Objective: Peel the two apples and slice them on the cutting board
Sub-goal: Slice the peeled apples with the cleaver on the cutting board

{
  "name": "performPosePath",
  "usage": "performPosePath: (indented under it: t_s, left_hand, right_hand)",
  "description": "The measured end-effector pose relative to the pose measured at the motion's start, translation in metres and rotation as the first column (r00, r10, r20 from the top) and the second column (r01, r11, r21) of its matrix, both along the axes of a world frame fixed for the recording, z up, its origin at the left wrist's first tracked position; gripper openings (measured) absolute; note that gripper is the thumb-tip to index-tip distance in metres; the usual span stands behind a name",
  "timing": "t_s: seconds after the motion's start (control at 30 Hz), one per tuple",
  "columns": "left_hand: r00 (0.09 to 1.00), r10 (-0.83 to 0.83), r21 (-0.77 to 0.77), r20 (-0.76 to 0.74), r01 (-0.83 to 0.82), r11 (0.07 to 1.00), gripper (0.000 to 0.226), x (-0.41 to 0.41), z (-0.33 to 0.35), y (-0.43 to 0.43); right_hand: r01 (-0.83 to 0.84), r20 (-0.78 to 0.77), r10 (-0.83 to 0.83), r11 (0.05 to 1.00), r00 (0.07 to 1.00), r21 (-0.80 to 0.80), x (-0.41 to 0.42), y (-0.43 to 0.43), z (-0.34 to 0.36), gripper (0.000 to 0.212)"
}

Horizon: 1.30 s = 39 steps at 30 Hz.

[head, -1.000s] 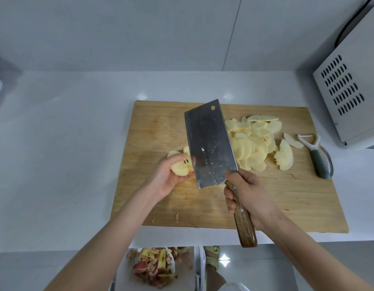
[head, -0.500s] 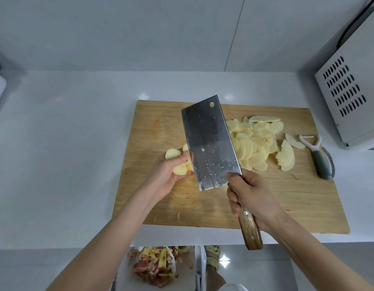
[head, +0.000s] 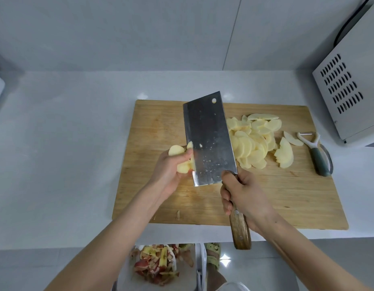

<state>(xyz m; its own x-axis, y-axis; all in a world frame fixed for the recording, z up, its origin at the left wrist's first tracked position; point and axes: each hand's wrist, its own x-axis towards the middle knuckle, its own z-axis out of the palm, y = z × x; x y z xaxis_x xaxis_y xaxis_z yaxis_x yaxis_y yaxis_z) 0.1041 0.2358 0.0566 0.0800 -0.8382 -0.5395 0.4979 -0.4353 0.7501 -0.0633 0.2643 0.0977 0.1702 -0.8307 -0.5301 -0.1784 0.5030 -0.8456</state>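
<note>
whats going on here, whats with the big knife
A person is slicing peeled apples on a wooden cutting board. The right hand grips a cleaver by its wooden handle, blade raised and tilted. The left hand holds a leftover apple piece next to the blade. A pile of apple slices lies on the board to the right, with a peeler at the board's right edge. Peels sit in a bin below the counter.

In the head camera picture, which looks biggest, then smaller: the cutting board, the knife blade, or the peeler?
1. cutting board
2. knife blade, though it is raised nearer the camera
3. peeler
</note>
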Motion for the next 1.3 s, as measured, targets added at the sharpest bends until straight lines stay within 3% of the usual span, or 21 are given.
performPosePath:
  t_s: [0.1, 0.23, 0.47, 0.53, 0.63, 0.73, 0.8, 0.87, 0.97, 1.13, 1.3]
  left_hand:
    - [0.999, 0.021, 0.010, -0.028, -0.021, 1.000, 0.010, -0.005, 0.000, 0.001]
    - [0.991, -0.086, -0.014, 0.105, 0.088, 0.996, 0.013, -0.003, 0.005, -0.002]
    - [0.959, -0.257, 0.009, 0.116, 0.258, 0.966, 0.017, 0.004, 0.017, -0.010]
    - [0.964, -0.263, 0.026, 0.022, 0.263, 0.965, 0.015, 0.008, 0.018, -0.011]
    - [0.939, -0.175, 0.087, -0.297, 0.209, 0.974, 0.029, 0.017, 0.013, -0.011]
    - [0.887, -0.091, 0.108, -0.453, 0.156, 0.982, 0.056, 0.015, 0.005, -0.005]
    - [0.848, -0.063, 0.101, -0.526, 0.136, 0.986, 0.057, 0.008, 0.005, 0.000]
    - [0.864, -0.030, 0.138, -0.502, 0.114, 0.984, 0.024, 0.002, 0.009, 0.002]
    - [0.884, 0.004, 0.176, -0.468, 0.089, 0.980, 0.027, -0.001, 0.010, 0.000]
    - [0.877, -0.018, 0.126, -0.481, 0.089, 0.988, 0.031, -0.002, 0.015, -0.003]
    - [0.849, -0.049, 0.098, -0.526, 0.118, 0.988, 0.037, -0.001, 0.016, -0.006]
  right_hand:
    - [0.009, 0.000, -0.009, 1.000, 1.000, 0.000, 0.000, -0.001, 0.002, 0.023]
    - [0.029, 0.020, -0.030, 0.998, 0.999, 0.047, -0.005, -0.003, 0.003, 0.023]
    - [0.031, 0.061, -0.037, 0.995, 0.997, 0.092, -0.008, -0.004, 0.004, 0.025]
    - [0.039, 0.085, -0.047, 0.995, 0.995, 0.094, -0.007, -0.004, 0.006, 0.024]
    - [0.053, 0.150, -0.079, 0.983, 0.986, 0.173, -0.008, -0.005, 0.007, 0.027]
    - [0.041, 0.191, -0.089, 0.970, 0.978, 0.239, -0.010, -0.007, 0.008, 0.030]
    - [0.036, 0.190, -0.090, 0.962, 0.978, 0.271, -0.012, -0.010, 0.008, 0.029]
    - [0.037, 0.190, -0.101, 0.948, 0.976, 0.316, -0.014, -0.012, 0.008, 0.028]
    - [0.026, 0.176, -0.091, 0.940, 0.980, 0.339, -0.016, -0.018, 0.010, 0.026]
    - [-0.041, 0.140, -0.002, 0.952, 0.990, 0.305, -0.018, -0.032, 0.020, 0.027]
    - [-0.088, 0.177, 0.023, 0.926, 0.984, 0.367, -0.022, -0.047, 0.027, 0.030]
